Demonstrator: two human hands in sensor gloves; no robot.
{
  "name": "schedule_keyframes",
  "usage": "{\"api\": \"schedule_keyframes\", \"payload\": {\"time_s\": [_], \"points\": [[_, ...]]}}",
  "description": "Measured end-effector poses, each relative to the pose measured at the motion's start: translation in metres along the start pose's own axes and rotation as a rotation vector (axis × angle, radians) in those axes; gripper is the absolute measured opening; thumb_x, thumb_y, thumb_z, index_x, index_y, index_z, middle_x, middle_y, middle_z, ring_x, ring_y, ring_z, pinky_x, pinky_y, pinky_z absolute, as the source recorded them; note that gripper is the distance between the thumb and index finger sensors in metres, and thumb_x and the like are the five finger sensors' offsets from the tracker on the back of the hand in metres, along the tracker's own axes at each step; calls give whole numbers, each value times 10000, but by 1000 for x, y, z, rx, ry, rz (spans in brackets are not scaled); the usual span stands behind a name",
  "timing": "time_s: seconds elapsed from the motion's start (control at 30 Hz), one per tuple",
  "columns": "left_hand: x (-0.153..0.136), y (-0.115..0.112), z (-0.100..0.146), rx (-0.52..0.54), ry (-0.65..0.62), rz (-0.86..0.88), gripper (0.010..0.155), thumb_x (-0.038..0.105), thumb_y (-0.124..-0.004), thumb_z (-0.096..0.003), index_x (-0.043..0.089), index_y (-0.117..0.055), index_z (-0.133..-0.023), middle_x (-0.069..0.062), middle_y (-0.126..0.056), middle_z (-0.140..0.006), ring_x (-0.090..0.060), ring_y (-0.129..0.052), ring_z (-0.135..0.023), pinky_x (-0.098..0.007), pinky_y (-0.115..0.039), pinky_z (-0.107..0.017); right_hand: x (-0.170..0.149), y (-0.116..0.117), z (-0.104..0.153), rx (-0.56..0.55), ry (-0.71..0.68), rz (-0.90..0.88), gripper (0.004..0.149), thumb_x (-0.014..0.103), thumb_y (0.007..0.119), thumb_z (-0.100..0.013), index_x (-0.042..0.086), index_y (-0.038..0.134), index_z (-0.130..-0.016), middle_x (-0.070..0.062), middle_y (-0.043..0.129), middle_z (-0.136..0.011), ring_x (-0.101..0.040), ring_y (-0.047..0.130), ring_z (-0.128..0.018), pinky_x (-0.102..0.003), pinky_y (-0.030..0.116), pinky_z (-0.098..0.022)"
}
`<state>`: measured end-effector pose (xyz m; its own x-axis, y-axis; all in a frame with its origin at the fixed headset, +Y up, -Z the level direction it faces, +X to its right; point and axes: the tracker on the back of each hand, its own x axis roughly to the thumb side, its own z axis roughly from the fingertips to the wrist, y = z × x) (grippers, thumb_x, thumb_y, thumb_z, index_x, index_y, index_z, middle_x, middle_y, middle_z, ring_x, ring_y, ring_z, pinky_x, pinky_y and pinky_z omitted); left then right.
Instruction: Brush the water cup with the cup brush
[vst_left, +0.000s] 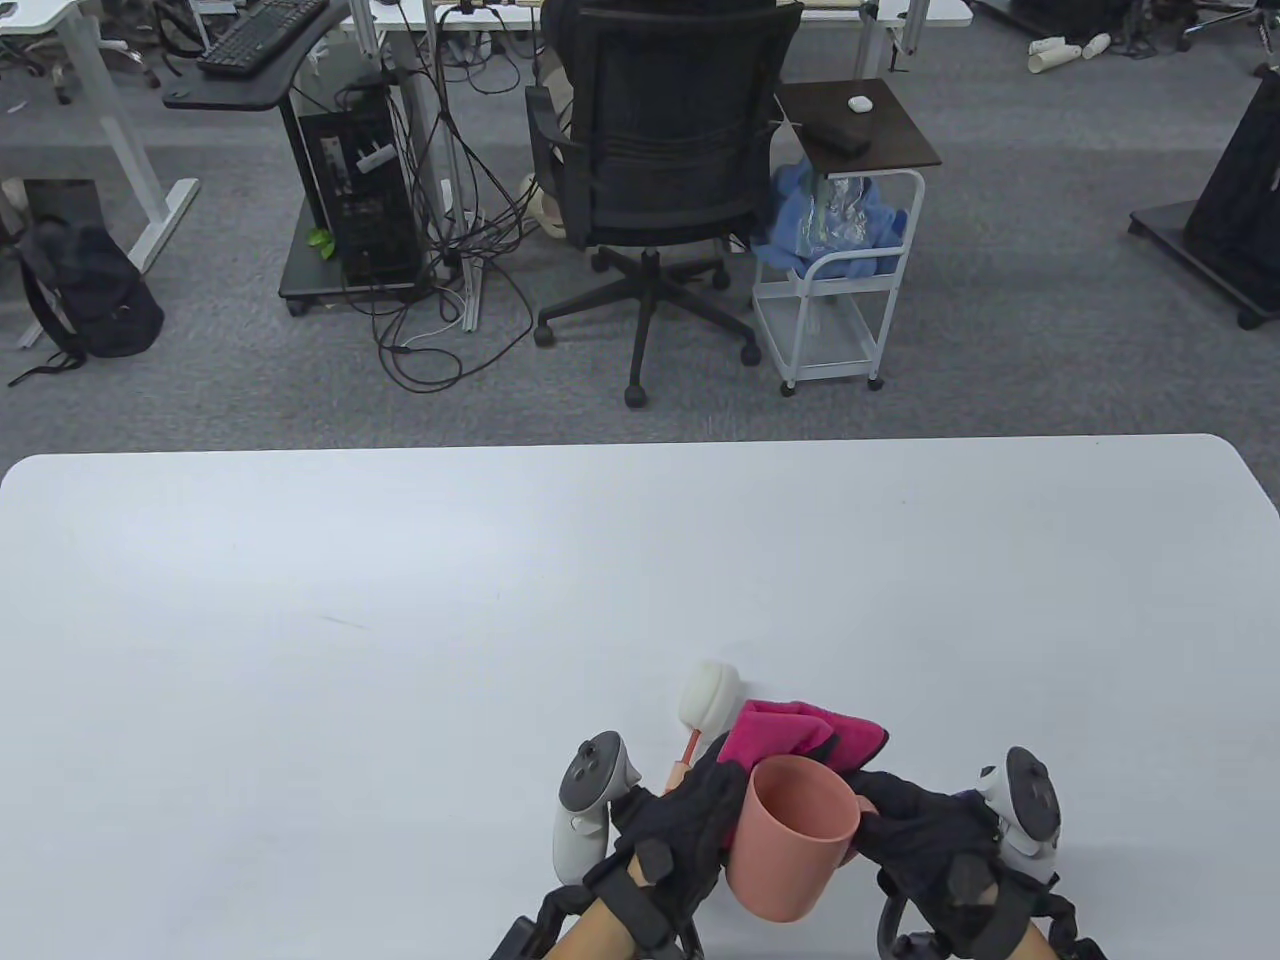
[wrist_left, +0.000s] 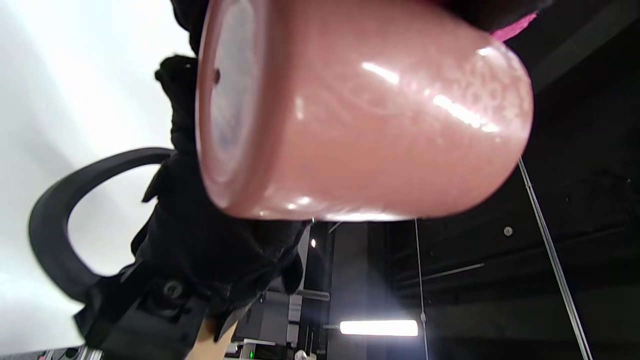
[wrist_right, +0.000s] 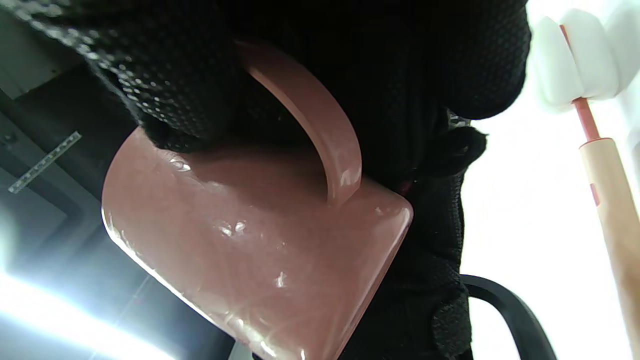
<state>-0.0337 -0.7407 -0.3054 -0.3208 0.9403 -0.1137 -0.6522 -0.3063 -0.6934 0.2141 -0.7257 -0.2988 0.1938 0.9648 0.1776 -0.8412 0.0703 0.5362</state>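
A pink water cup (vst_left: 795, 840) is held off the table at the near edge, tilted, its mouth facing up and away. My right hand (vst_left: 885, 810) grips its handle (wrist_right: 320, 125), with the gloved fingers (wrist_right: 175, 75) wrapped around it. My left hand (vst_left: 715, 805) holds the cup's body (wrist_left: 360, 125) from the left side. The cup brush (vst_left: 708, 692), with a white sponge head and a pale handle (wrist_right: 617, 210), lies on the table just beyond my left hand. Neither hand holds it.
A magenta cloth (vst_left: 800, 735) lies crumpled on the white table (vst_left: 400, 620) right behind the cup and next to the brush head. An office chair (vst_left: 660, 150) and a small white cart (vst_left: 840, 240) stand on the floor beyond the far edge.
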Motion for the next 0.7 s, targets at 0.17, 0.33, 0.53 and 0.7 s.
{"api": "schedule_keyframes", "payload": {"time_s": [0.17,0.33,0.53,0.7], "points": [[11,14,9,128,-57,-12,608,581,-552,-512,447,-393,-1084,13,-558,-1116,-338,-639,-1069,-559,-537,-816,6,-8,1,-57,-34,57,340,420,881,-440,237,887,-727,-130,850,-893,-342,926,-707,-510,716,-580],[19,35,20,254,-139,58,614,582,-553,-511,450,-383,-1086,5,-531,-1127,-348,-627,-1070,-565,-530,-811,11,-37,13,-289,-9,238,338,391,887,-440,224,888,-733,-148,836,-905,-355,926,-692,-516,712,-571],[25,46,26,283,-186,99,618,579,-554,-513,435,-383,-1089,-14,-532,-1123,-358,-640,-1058,-568,-534,-803,-2,-58,20,-415,181,533,337,380,897,-441,220,894,-737,-154,836,-910,-362,928,-697,-516,709,-579],[26,48,27,290,-188,108,621,579,-555,-512,431,-381,-1090,-15,-532,-1122,-362,-642,-1055,-571,-535,-801,-20,-68,21,-436,294,557,333,365,897,-455,212,889,-751,-162,825,-925,-368,920,-725,-516,702,-603]]}}
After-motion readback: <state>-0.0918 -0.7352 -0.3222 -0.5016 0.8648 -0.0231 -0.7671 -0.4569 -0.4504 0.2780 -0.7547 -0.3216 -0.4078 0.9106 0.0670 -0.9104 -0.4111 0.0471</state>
